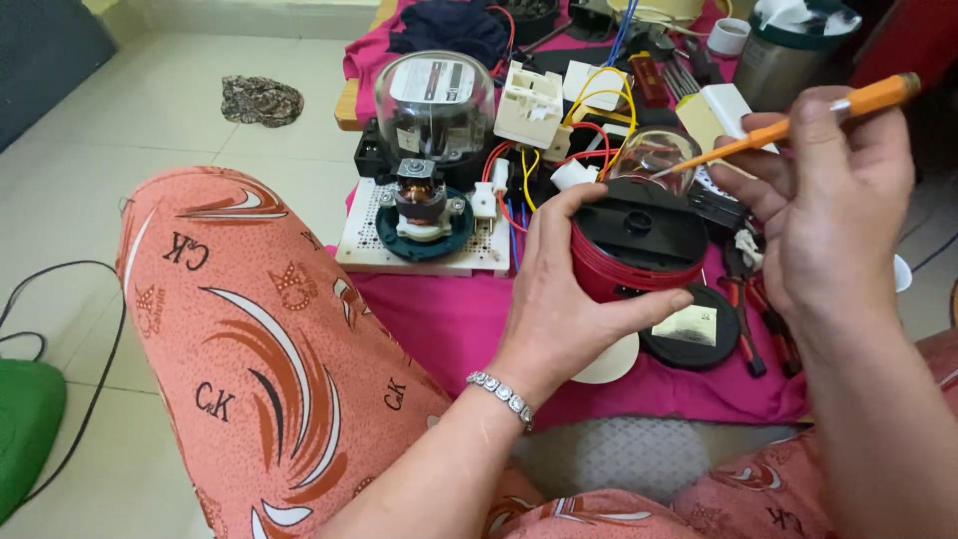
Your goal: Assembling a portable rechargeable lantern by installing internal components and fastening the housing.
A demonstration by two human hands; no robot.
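We gripped the rigid, probably light red base (639, 255) around its ribbed side with our left hand (559, 299), while our right hand (828, 200) pinched the orange screwdriver (798, 125).

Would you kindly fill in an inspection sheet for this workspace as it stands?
Surface: pink cloth on tiled floor.
Job's things: red round appliance, black face up; orange screwdriver.
Clutter: glass-domed meter, small motor on perforated board, white plastic block, pliers, black disc.
Hands: left hand grips appliance; right hand holds screwdriver.
Cables: red, yellow wires; black cord.
Surroundings: steel pot, green object.
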